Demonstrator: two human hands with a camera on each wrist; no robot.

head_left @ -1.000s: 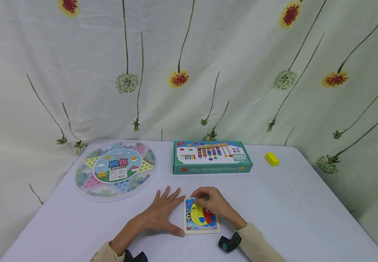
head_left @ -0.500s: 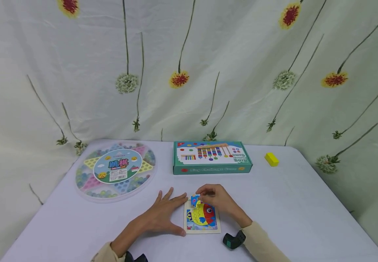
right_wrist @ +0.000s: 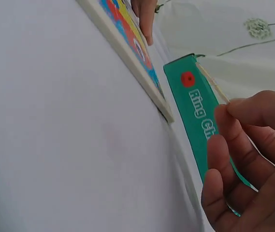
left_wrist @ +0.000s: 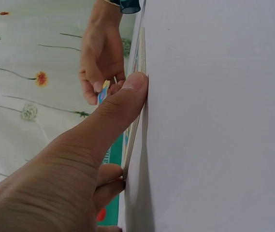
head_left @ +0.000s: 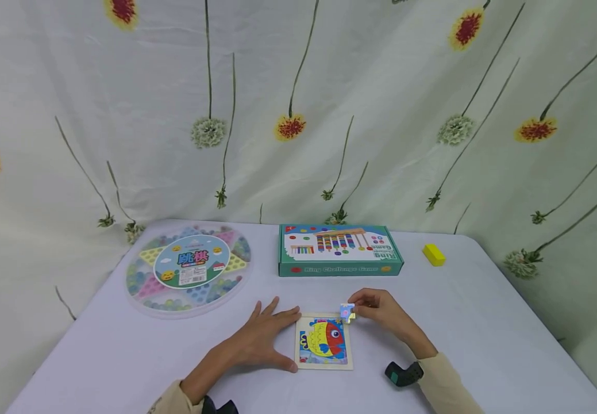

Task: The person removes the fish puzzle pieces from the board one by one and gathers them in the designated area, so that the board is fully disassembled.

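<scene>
A framed fish puzzle (head_left: 324, 340) lies flat on the white table. The left hand (head_left: 259, 340) is spread at its left side, thumb and index finger touching the frame's edge; in the left wrist view the thumb of that hand (left_wrist: 79, 140) presses the edge. Between thumb and fingertips the right hand (head_left: 388, 315) pinches a small blue puzzle piece (head_left: 347, 311) over the frame's upper right corner. Seen from the right wrist, the thin piece (right_wrist: 211, 82) stands edge-on in the fingers of the right hand (right_wrist: 248, 154), and the puzzle's frame (right_wrist: 127, 55) is apart from them.
Behind the hands stands a green Ring Challenge Game box (head_left: 341, 251). A round Chinese checkers set (head_left: 189, 270) lies at the back left, a yellow block (head_left: 434, 255) at the back right. A flowered cloth (head_left: 257, 75) hangs behind the table (head_left: 484, 345).
The right hand has lifted the blue piece from the puzzle's upper left area and moved right with it. The left hand stays at the frame's side. The head view has shifted slightly.
</scene>
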